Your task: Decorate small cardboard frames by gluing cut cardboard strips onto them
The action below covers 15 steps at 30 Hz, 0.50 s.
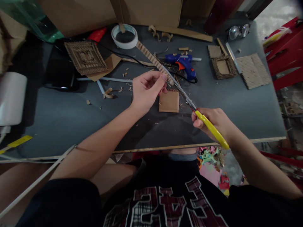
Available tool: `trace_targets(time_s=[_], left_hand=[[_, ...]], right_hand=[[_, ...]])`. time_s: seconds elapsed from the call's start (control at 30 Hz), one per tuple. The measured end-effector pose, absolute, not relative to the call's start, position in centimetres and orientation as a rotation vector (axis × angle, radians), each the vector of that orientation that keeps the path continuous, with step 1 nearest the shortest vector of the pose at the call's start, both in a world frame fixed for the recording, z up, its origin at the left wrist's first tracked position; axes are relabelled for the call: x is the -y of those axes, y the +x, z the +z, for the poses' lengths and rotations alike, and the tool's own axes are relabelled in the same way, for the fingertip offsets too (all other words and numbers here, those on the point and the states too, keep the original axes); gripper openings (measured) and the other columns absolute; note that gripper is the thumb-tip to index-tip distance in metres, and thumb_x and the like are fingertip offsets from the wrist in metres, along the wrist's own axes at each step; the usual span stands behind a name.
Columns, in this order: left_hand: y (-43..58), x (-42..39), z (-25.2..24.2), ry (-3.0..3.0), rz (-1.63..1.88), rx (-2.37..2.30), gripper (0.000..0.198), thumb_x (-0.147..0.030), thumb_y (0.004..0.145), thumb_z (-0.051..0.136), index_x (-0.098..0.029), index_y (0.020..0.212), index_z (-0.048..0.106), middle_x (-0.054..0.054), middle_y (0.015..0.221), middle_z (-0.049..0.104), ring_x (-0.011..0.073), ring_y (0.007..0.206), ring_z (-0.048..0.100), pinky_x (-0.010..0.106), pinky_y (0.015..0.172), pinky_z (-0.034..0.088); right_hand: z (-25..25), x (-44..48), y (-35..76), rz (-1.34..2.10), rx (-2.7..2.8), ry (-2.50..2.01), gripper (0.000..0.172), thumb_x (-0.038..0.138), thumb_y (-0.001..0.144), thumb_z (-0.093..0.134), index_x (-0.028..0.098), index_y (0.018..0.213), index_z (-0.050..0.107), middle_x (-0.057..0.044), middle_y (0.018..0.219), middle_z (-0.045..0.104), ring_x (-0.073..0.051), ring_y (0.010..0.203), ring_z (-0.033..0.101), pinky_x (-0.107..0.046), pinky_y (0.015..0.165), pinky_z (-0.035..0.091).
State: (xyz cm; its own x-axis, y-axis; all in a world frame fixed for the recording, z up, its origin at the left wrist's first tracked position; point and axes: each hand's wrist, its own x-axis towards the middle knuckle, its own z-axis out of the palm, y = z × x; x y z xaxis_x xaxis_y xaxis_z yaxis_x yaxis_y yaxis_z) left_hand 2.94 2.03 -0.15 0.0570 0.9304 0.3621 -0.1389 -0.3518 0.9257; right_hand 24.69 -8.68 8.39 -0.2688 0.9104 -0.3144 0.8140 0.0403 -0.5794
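Note:
My left hand [149, 91] pinches a narrow strip of corrugated cardboard [151, 57] that slants up and left toward a roll of tape [124, 37]. In my right hand [210, 121] is a pair of scissors [210, 129] with yellow handles, its long metal blades running alongside the strip's lower end. Whether the blades are parted cannot be made out. Beneath the hands a small square cardboard piece [169, 102] lies on the dark table [106, 116]. Just beyond the scissors rests a blue hot glue gun [182, 61] with an orange trigger.
A square of layered cardboard [85, 57] sits at the left. On the right are a small cardboard frame [223, 67], a corrugated sheet [254, 71] and glasses [239, 31]. Glue sticks [115, 80] and scraps lie about. A white cable [35, 184] crosses near my left arm.

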Motion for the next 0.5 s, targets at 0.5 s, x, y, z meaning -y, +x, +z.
trace_targets(time_s=[0.5], left_hand=[[2.5,-1.7,1.3,1.281,1.262,-0.727,0.043,-0.06,0.083,0.071,-0.018,0.072,0.065,-0.002,0.06,0.059,0.0089,0.049,0.063,0.017,0.039,0.045]], right_hand=[[8.9,8.6,24.3,0.931,2.276,-1.935,0.08,0.093,0.08,0.016,0.022,0.07,0.051,-0.001,0.057,0.049,-0.014,0.054,0.04,-0.032,0.058,0.028]])
